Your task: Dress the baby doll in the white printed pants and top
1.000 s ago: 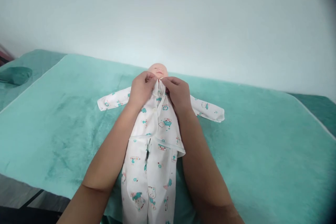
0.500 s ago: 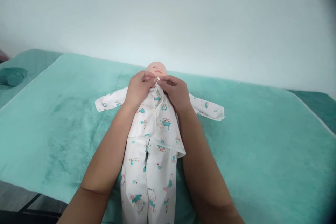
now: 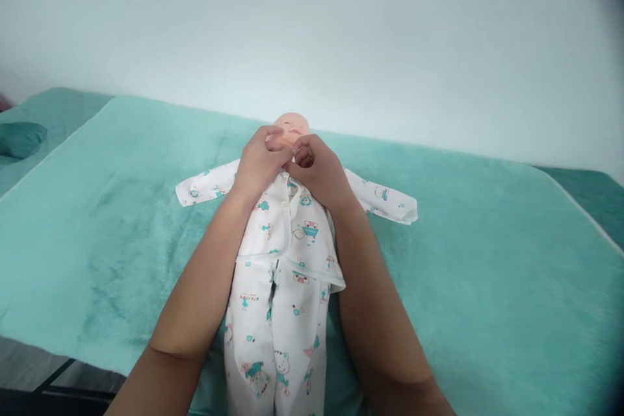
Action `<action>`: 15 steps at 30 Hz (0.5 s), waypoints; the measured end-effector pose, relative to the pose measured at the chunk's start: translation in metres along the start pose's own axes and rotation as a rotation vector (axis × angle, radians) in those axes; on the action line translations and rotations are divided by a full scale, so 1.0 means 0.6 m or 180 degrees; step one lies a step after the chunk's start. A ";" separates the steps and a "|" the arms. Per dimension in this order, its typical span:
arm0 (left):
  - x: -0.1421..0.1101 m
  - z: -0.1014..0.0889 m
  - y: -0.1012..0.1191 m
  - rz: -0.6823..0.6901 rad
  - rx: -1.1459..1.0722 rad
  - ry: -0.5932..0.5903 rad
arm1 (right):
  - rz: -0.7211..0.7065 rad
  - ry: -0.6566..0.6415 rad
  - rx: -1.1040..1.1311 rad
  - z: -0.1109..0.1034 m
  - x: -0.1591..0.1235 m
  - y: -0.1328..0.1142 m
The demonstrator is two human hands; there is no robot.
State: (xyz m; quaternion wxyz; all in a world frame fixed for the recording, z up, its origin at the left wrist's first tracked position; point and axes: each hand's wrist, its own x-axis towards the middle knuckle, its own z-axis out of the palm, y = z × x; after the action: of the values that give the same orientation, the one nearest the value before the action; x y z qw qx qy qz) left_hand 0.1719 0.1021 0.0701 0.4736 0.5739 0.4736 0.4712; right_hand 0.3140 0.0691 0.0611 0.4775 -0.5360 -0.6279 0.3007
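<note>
Head view shows both hands (image 3: 259, 161) (image 3: 322, 174) narrow at the neck of the shirt (image 3: 273, 227) (hold unclear), lettering (image 3: 249, 297) on the trousers (image 3: 299, 331) illegible.

No words, brands or numbers can be read: a tiny line of coloured lettering (image 3: 249, 298) printed on the white trousers (image 3: 298, 331) is too small and blurred to make out.

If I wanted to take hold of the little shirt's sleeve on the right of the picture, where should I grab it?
Probably at the cuff, pinched lightly, coming from the right. The sleeve stretches outward over the green cover with its cuff outermost, while its inner end disappears behind the right hand.
</note>
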 end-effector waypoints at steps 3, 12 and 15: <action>-0.002 0.000 0.004 -0.0197 -0.0236 -0.0031 | -0.0022 -0.0056 -0.0068 0.000 -0.001 -0.003; -0.010 -0.016 0.020 -0.0559 -0.1029 -0.0493 | 0.0030 -0.0331 0.0694 -0.007 0.000 0.003; -0.009 -0.015 0.021 -0.0542 -0.1036 -0.0527 | -0.0036 -0.0347 0.0893 -0.007 0.001 0.007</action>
State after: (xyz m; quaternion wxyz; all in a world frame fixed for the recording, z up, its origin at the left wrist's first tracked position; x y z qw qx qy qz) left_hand 0.1635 0.0965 0.0830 0.6356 0.4844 0.3974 0.4511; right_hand 0.3198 0.0699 0.0591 0.5146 -0.4433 -0.6078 0.4114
